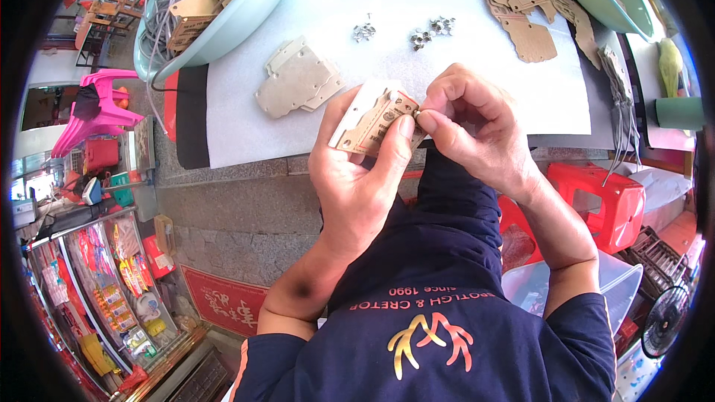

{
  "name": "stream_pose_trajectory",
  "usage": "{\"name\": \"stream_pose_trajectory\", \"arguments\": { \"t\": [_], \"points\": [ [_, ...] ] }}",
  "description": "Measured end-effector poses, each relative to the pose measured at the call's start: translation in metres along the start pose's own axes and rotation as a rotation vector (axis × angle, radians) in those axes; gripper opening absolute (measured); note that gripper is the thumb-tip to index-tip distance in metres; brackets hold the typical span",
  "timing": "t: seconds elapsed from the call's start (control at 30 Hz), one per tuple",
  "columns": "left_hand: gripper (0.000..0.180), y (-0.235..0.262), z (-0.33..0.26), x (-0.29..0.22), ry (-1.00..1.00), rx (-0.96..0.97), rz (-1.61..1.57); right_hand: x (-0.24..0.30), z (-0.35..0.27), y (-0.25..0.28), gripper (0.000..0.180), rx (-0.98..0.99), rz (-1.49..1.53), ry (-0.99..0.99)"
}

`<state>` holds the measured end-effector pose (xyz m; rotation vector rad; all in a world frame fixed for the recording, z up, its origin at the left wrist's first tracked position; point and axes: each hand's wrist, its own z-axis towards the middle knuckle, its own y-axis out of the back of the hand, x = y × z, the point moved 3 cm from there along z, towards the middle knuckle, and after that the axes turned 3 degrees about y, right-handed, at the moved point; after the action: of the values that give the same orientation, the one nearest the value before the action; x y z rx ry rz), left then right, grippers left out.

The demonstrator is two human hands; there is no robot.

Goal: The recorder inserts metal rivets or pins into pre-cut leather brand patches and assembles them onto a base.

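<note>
My left hand [361, 167] grips a small flat assembly between thumb and fingers: a thin brown printed panel [387, 117] with holes, against a pale plate. At the panel's right end, my right hand [477, 123] pinches a small metal fastener [418, 112], mostly covered by the fingertips. Left of the hands, a stack of pale grey cut-out plates [298, 82] lies on the white sheet. Beyond the hands are a small pile of shiny metal fasteners [364, 32] and a larger cluster of metal fasteners [432, 33].
A pale blue basin [253, 11] with brown panels and grey cables stands at the far left. Brown cut-out panels [525, 37] lie at the far right beside a green basin [607, 0]. Grey cables [622, 104] hang over the right table edge. A red stool [603, 205] stands below.
</note>
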<state>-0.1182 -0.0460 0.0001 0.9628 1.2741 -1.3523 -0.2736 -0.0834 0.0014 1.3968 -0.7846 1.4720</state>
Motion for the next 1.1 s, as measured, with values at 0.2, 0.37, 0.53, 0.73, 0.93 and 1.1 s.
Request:
{"name": "stream_pose_trajectory", "arguments": {
  "t": [0.2,0.37,0.53,0.73,0.93,1.1],
  "points": [
    [0.032,0.0008,0.0,-0.001,-0.044,-0.012,0.034,0.0027,0.003,-0.0015,0.006,-0.043,0.012,-0.049],
    [0.032,-0.0002,0.0001,-0.0029,-0.036,-0.008,0.064,-0.0011,0.0045,-0.0021,0.009,-0.018,-0.09,0.102],
    [0.029,-0.0002,0.0007,-0.0014,-0.013,0.023,0.034,0.0053,0.0046,-0.0014,0.011,-0.027,-0.185,0.142],
    [0.027,0.0007,0.0016,-0.0016,0.016,0.044,0.003,0.0044,0.0078,0.0004,0.013,-0.009,-0.221,0.16],
    [0.025,0.0002,-0.0001,-0.0026,0.062,0.089,0.003,0.0064,0.0075,0.0008,0.013,0.051,-0.206,0.123],
    [0.023,-0.0005,0.0006,-0.0012,0.041,0.142,0.022,0.0074,0.0093,0.0032,0.013,0.048,-0.224,0.118]
  ]
}}
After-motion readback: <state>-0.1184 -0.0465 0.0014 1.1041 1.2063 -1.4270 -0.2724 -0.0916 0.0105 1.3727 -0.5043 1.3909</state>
